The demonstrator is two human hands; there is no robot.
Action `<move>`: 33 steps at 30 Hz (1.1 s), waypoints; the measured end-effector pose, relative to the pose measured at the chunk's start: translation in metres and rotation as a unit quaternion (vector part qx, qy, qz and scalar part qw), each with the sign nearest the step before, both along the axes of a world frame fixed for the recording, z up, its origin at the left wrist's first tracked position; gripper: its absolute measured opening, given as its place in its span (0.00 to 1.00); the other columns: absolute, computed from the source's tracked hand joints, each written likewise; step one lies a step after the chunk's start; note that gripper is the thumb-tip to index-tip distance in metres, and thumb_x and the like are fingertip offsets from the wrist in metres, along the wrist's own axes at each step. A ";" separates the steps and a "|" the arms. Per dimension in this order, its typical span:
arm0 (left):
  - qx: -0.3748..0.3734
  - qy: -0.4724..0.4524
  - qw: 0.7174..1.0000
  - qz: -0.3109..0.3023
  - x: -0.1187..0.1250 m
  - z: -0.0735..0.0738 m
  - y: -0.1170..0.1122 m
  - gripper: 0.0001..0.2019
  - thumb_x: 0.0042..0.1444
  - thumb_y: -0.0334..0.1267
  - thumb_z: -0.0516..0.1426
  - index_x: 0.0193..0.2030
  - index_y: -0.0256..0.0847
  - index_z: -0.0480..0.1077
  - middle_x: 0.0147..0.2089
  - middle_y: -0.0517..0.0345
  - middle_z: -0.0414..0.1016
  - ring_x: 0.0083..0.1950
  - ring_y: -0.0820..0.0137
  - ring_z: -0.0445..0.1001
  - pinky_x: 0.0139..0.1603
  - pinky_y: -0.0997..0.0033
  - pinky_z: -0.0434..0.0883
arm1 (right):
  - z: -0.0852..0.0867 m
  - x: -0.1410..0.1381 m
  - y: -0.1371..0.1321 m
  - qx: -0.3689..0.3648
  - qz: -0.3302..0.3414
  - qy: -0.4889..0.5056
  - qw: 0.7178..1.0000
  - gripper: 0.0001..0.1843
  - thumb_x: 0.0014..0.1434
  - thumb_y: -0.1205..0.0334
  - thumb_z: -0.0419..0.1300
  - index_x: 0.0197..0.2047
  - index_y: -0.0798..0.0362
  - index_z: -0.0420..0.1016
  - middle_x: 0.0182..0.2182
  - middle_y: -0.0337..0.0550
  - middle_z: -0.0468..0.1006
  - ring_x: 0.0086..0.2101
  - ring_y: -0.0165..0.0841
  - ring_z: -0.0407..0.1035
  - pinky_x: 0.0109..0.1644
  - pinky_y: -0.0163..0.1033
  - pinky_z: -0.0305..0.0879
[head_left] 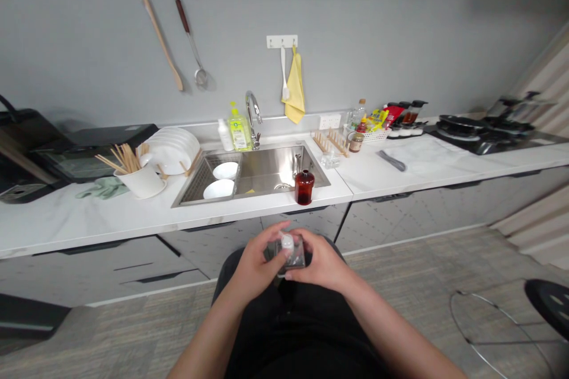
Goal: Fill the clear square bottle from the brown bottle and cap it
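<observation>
Low in front of the counter, both my hands close round a clear bottle with a white top (pixel 297 257). My left hand (pixel 258 260) grips it from the left, with the thumb near the white top. From the other side, my right hand (pixel 323 263) wraps its fingers and thumb about the clear body. My fingers hide part of the bottle, and its contents are too small to make out. Just beyond my hands, an amber bottle (pixel 304 188) stands upright and uncapped on the counter's front edge beside the sink.
The steel sink (pixel 267 169) holds two white bowls (pixel 221 188) at its left. Left of it are white plates (pixel 166 148) and a chopstick holder (pixel 141 182). Green soap (pixel 240 132) stands by the faucet (pixel 253 112). A basket (pixel 373 135) and stove (pixel 480 133) lie right.
</observation>
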State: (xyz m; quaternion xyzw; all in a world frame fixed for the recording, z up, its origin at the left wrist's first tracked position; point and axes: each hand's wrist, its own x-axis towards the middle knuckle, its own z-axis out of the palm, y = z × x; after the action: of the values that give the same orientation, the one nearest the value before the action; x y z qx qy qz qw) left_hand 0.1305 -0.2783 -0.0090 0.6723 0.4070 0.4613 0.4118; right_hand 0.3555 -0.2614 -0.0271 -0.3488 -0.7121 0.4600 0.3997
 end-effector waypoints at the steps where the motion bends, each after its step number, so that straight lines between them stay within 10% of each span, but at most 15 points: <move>1: -0.004 -0.007 1.000 0.003 0.003 0.000 0.001 0.28 0.68 0.42 0.70 0.74 0.45 0.78 0.58 0.46 0.91 0.60 0.52 0.89 0.69 0.49 0.82 | 0.001 -0.001 -0.002 0.001 0.006 0.003 1.000 0.43 0.48 0.59 0.88 0.66 0.46 0.82 0.57 0.46 0.90 0.52 0.47 0.86 0.60 0.50 0.83; 33: -0.001 0.036 0.998 -0.056 0.007 0.008 0.003 0.18 0.70 0.41 0.68 0.64 0.48 0.85 0.59 0.49 0.91 0.65 0.51 0.87 0.75 0.46 0.78 | -0.004 -0.005 -0.005 0.026 0.034 -0.033 0.999 0.41 0.47 0.63 0.87 0.64 0.42 0.86 0.56 0.43 0.91 0.55 0.50 0.86 0.62 0.51 0.80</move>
State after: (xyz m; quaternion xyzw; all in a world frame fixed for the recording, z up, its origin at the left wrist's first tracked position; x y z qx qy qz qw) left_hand 0.1374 -0.2755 -0.0008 0.7097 0.3838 0.4131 0.4224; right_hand 0.3503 -0.2661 -0.0313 -0.3291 -0.7477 0.4429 0.3694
